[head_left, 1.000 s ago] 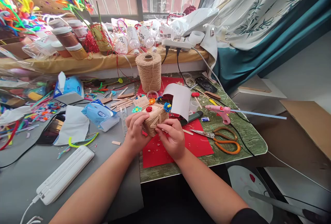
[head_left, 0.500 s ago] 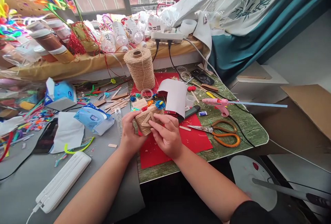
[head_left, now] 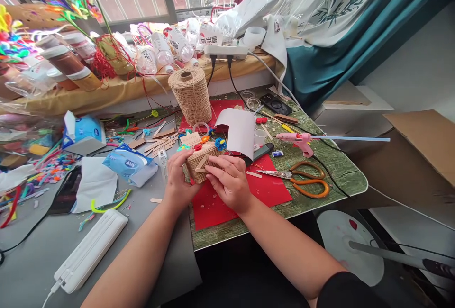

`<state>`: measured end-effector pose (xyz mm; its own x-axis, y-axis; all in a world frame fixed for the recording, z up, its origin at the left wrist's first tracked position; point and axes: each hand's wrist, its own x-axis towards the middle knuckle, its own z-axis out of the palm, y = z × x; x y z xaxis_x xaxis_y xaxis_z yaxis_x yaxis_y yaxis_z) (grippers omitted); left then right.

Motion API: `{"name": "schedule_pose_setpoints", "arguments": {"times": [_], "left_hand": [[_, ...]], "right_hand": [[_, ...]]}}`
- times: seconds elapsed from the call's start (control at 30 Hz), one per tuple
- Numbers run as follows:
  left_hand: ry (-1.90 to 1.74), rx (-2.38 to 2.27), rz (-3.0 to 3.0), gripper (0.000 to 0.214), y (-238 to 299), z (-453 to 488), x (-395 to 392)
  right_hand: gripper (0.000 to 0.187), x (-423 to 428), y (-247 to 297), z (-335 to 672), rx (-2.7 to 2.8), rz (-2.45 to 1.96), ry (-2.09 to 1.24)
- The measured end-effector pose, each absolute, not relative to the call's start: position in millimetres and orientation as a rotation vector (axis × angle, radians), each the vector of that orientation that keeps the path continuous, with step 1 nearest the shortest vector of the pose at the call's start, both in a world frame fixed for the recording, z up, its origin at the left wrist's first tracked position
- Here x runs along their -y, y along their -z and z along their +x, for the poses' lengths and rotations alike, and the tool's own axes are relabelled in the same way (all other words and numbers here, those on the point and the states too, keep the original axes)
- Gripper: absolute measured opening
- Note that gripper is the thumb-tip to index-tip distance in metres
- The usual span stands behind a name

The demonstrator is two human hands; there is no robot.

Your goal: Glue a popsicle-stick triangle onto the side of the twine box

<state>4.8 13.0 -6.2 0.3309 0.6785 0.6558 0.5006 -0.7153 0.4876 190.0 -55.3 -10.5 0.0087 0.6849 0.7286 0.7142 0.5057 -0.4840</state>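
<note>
Both hands meet over a small block-shaped box wrapped in tan twine (head_left: 191, 165), seen from the head camera, held above the red paper sheet (head_left: 263, 194) near the front edge of the worktop. On its left side, the left hand (head_left: 177, 180) grips the box, fingers over the upper edge and thumb low on the front. The right hand (head_left: 230, 181) is half curled, its fingertips at a triangle of flat pale wooden sticks (head_left: 202, 162) on the front face; whether they pinch a stick or only press it, one cannot tell. Around the box's top show a red flower (head_left: 197, 147) and a blue looped flower (head_left: 221, 144). Behind stands a large tan twine spool (head_left: 190, 97), with a curled white paper piece (head_left: 241, 135) to its right. Orange-handled metal scissors (head_left: 290, 175) lie to the right, their tips over the red sheet, on the green wood-patterned worktop (head_left: 348, 170). Beyond them rests a pink glue gun (head_left: 298, 140) with a long pale-blue glue stick (head_left: 351, 139) in its back.
</note>
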Motion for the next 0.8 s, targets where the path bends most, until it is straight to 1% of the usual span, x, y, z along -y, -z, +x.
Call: {"name": "schedule_pose_setpoints", "arguments": {"times": [0.1, 0.23, 0.57, 0.8], "left_hand": [[-1.350, -1.000, 2.455, 0.073, 2.5, 5.5, -11.7], [-1.334, -0.993, 2.467, 0.072, 1.4, 5.8, -10.2], [-1.354, -1.022, 2.431, 0.076, 4.0, 5.9, -9.6], [-1.326, -1.028, 2.338, 0.077, 10.2, 6.2, -10.9]], "right_hand": [[0.025, 54.5, 9.6, 191.0, 1.644, -1.182, 0.030], [0.022, 56.0, 9.6, 190.3, 1.618, -1.196, 0.037], [0.029, 57.1, 6.3, 191.4, 1.624, -1.124, 0.033], [0.032, 56.8, 9.7, 191.6, 1.643, -1.154, 0.006]]}}
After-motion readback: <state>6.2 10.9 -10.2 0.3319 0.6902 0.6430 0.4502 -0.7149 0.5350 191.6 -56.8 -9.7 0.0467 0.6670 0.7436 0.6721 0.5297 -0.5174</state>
